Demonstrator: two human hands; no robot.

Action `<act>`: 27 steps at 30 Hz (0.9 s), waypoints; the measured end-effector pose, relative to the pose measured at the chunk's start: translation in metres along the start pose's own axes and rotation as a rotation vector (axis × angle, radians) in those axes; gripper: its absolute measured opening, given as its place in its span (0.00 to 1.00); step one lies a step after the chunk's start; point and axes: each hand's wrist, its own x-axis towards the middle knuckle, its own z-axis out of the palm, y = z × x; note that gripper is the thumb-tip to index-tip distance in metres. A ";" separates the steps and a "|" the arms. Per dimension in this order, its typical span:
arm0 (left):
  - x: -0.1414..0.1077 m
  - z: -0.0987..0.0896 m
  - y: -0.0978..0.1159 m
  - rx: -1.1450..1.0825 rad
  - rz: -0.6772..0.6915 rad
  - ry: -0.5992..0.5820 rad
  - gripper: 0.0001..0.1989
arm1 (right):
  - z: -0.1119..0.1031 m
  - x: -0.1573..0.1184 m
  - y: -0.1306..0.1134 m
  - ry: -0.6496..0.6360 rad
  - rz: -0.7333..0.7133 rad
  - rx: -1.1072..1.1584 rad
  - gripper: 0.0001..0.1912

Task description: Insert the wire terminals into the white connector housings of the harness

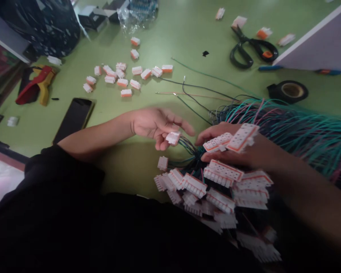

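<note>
My left hand (155, 123) pinches a small white wire connector (173, 137) between the thumb and the curled lower fingers. Its index finger reaches out, slightly blurred. Thin wires run from this connector into the dark wire bundle (198, 153). Around that bundle my right hand (224, 132) is closed, partly hidden behind two white-and-orange connectors (243, 137) lying over it. Below hang several more white connectors (194, 185) on the gathered wires, the lowest ones blurred. Next to my left hand another small white connector (163, 163) sticks out on its wires.
Loose white-and-orange connectors (122, 82) lie scattered across the green table (170, 38). A phone (74, 117) and a red-and-yellow tool (36, 85) are at left. Scissors (241, 47), black tape (290, 91) and a mass of green wires (307, 129) lie right, near a pale panel (324, 41).
</note>
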 end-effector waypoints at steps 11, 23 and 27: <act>0.013 -0.006 -0.007 -0.239 0.041 0.006 0.06 | 0.006 0.001 -0.006 -0.053 0.101 0.137 0.14; 0.016 -0.005 -0.009 -0.214 0.057 0.081 0.08 | 0.006 0.000 -0.006 -0.061 0.109 0.119 0.14; 0.016 -0.003 -0.007 -0.156 0.107 0.097 0.09 | 0.005 0.001 -0.006 -0.073 0.140 0.116 0.13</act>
